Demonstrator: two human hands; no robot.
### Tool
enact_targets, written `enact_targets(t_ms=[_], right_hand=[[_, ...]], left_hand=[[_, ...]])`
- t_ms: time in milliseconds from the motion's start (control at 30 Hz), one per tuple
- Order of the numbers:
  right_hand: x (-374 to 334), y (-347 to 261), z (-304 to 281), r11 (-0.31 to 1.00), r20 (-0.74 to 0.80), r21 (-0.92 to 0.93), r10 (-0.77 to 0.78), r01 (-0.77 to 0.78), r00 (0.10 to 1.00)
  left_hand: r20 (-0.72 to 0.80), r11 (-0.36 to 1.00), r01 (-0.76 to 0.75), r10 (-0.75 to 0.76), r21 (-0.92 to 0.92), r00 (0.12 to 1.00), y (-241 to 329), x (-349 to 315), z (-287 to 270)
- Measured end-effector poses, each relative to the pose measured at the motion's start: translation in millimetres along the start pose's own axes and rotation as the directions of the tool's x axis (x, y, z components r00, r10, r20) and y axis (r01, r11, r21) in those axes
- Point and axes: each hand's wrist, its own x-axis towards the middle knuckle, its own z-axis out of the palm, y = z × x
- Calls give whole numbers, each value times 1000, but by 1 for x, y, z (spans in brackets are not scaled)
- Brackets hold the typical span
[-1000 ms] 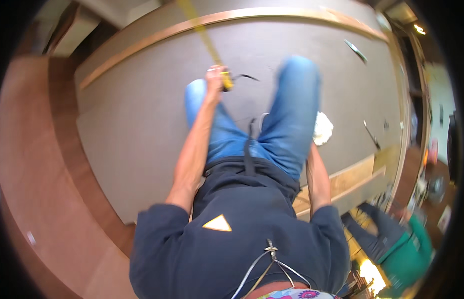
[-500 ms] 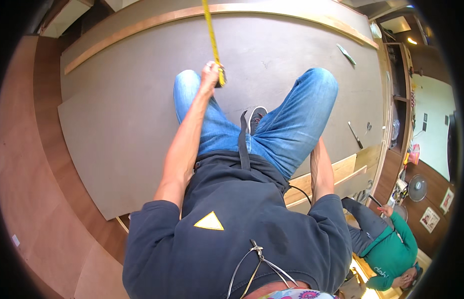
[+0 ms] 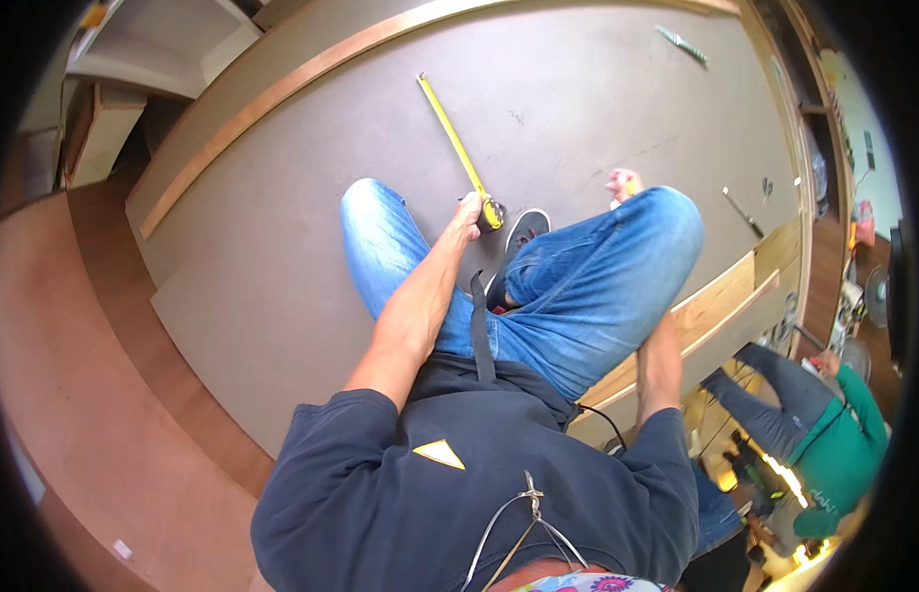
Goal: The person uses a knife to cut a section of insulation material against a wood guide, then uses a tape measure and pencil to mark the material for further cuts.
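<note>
My left hand (image 3: 468,213) is closed around a yellow and black tape measure (image 3: 492,215), held low between my knees beside my shoe. Its yellow blade (image 3: 448,128) runs out over the grey panel (image 3: 548,109), and the hooked end shows near the far wooden strip. Beyond my right knee, part of my right hand (image 3: 624,184) shows with fingers curled. Something small and yellow-orange is at those fingers, too little of it visible to name; the knee hides the rest of the hand.
A long wooden strip (image 3: 311,74) lies along the panel's far side. At the right are a teal-handled tool (image 3: 683,45), a slim dark-handled tool (image 3: 744,212) and wooden boards (image 3: 716,298). A co-worker in a green top (image 3: 842,444) stands at the lower right.
My left hand has drawn the tape measure nearer to me, and the blade's end has come into sight. My right hand has appeared beyond my right knee. The whole view has turned.
</note>
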Motion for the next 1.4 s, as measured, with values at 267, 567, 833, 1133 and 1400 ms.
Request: enact_targets(t_ms=[267,567,833,1133,1400], right_hand=[[60,-197,-125,975,-120,-219,11,-37,993],[132,-244,58,912,-231,-289,-363,292,903],[13,-108,307,952,-112,294,119,-82,987],[5,-60,348,983,-255,145,148,-113,955],[10,-56,353,989,-272,86,138,-119,952]], left_hand=[[56,999,14,-12,-36,998,-8,15,3],[110,980,54,-33,-191,993,-17,21,12],[318,923,98,27,-372,948,-22,21,18],[209,944,-23,97,-330,973,-36,31,18],[48,965,-12,26,-263,999,-39,27,31]])
